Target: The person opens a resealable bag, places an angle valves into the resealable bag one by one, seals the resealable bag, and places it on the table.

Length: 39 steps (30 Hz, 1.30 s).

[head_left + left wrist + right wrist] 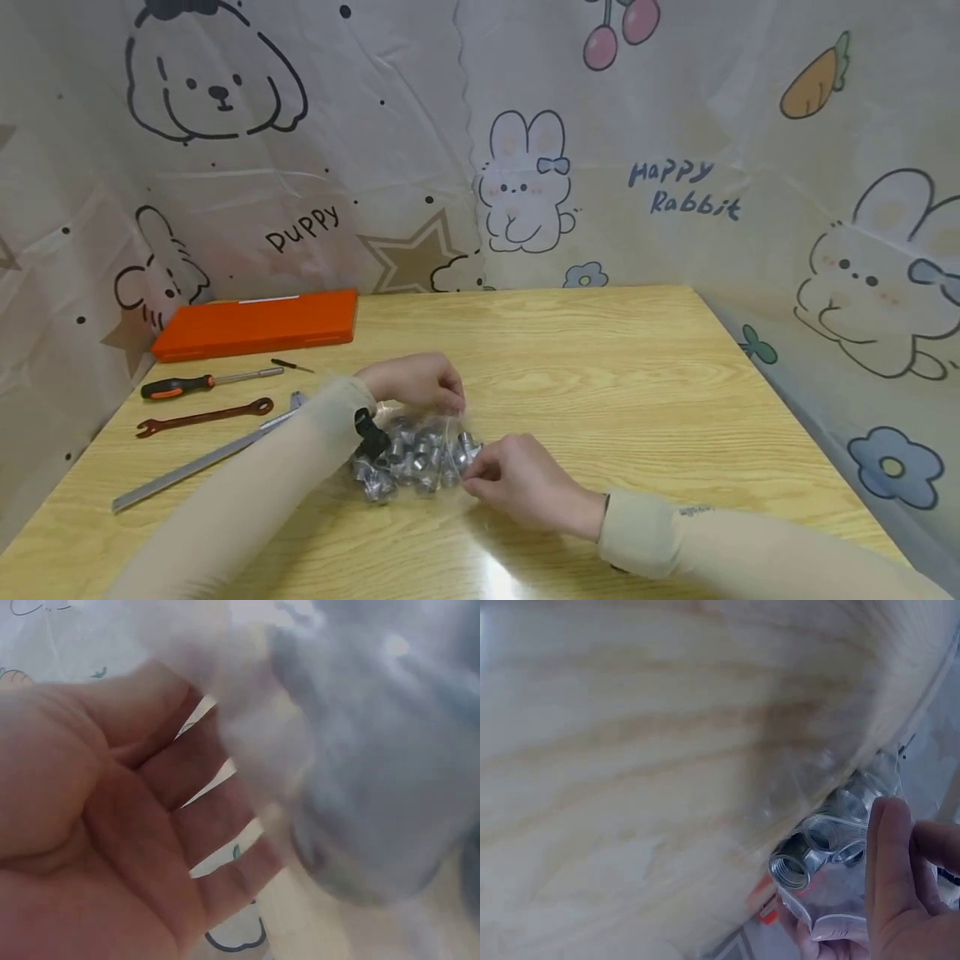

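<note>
A clear plastic bag [423,457] full of shiny metal fittings lies on the table in front of me. In the right wrist view, one fitting [792,867] shows a round opening with an inner thread. My left hand [420,383] pinches the far edge of the bag between thumb and fingers. On the bag's near right side, my right hand [525,483] pinches the edge with thumb and forefinger. The left wrist view shows the left palm [142,810] beside the blurred bag [360,772]. Part of the bag is hidden behind the left wrist and its black strap.
On the left lie an orange case [258,325], an orange-and-black screwdriver [210,382], a small black screwdriver [291,365], a reddish combination wrench [206,416] and a silver caliper [195,465], partly behind the left arm. A printed cloth [525,83] hangs behind the wooden table [600,358].
</note>
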### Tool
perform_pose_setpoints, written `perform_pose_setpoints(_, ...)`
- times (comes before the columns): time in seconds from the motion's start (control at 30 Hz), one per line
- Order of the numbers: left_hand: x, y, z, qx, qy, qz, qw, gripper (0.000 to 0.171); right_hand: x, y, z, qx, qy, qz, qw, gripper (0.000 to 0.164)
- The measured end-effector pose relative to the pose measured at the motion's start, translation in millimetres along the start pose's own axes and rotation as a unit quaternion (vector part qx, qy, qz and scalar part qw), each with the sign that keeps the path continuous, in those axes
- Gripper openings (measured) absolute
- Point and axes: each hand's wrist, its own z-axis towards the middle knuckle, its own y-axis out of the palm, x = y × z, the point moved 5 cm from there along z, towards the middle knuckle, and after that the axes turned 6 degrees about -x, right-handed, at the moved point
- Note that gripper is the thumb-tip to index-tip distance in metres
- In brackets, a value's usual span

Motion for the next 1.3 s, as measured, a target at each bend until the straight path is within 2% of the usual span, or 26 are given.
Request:
perform_pose_setpoints(0.13,1.7,-10.6,-6.4,0.062,0.0,-0.01,0.998,0.016,1.1,-14.6,-2.9,0.015,-0.007,-0.023,1.0,0.004)
perform_pose_setpoints(0.2,4.0,-17.0,-12.1,0.096,-0.003,-0.033,0.9948,0.016,1.8,-26.1,-6.0,0.025,-0.005,-0.033,0.999,0.004)
perform_pose_setpoints(0.27,6.7,-22.7,-19.0,0.132,-0.004,-0.067,0.9889,0.015,2.1,-40.4,-9.6,0.039,-0.007,-0.044,0.998,0.004)
perform_pose_setpoints(0.33,9.4,-27.9,-26.7,0.176,-0.006,-0.104,0.9788,0.015,2.2,-56.5,-14.0,0.053,-0.006,-0.053,0.997,0.004)
perform_pose_setpoints(0.4,12.4,-32.0,-35.1,0.22,-0.004,-0.152,0.9634,0.015,1.6,-73.4,-18.4,0.072,-0.01,-0.061,0.995,0.004)
perform_pose_setpoints(0.47,16.1,-36.1,-43.9,0.264,0.0,-0.196,0.9443,0.016,1.0,-89.6,-22.4,0.093,-0.011,-0.074,0.993,0.005)
perform_pose_setpoints(0.6,28.4,-43.3,-62.6,0.342,0.027,-0.265,0.9012,0.018,-2.3,-118.1,-28.7,0.136,0.001,-0.093,0.986,0.006)
perform_pose_setpoints(0.7,41.9,-46.7,-77.3,0.393,0.063,-0.277,0.8745,0.017,-9.6,-136.9,-30.6,0.162,0.011,-0.1,0.982,0.006)
perform_pose_setpoints(0.8,57.5,-47.3,-91.4,0.432,0.105,-0.272,0.8534,0.016,-21.9,-154.5,-30.8,0.193,0.009,-0.109,0.975,0.004)
perform_pose_setpoints(0.97,77.3,-42.5,-109.9,0.477,0.164,-0.264,0.822,0.014,-49.5,-178.8,-34.2,0.255,-0.044,-0.136,0.956,0.004)
perform_pose_setpoints(1.07,77.1,-35.8,-111.3,0.49,0.175,-0.262,0.8126,0.013,-55.4,-183.6,-35.3,0.264,-0.07,-0.14,0.952,0.003)
perform_pose_setpoints(1.2,68.8,-26.1,-103.8,0.496,0.169,-0.255,0.8123,0.013,-39.6,-178.8,-33.4,0.237,-0.055,-0.098,0.965,0.002)
perform_pose_setpoints(1.3,65.5,-23.0,-100.1,0.506,0.176,-0.242,0.8091,0.013,-23.2,-174.1,-33.0,0.228,-0.033,-0.037,0.972,0.011)
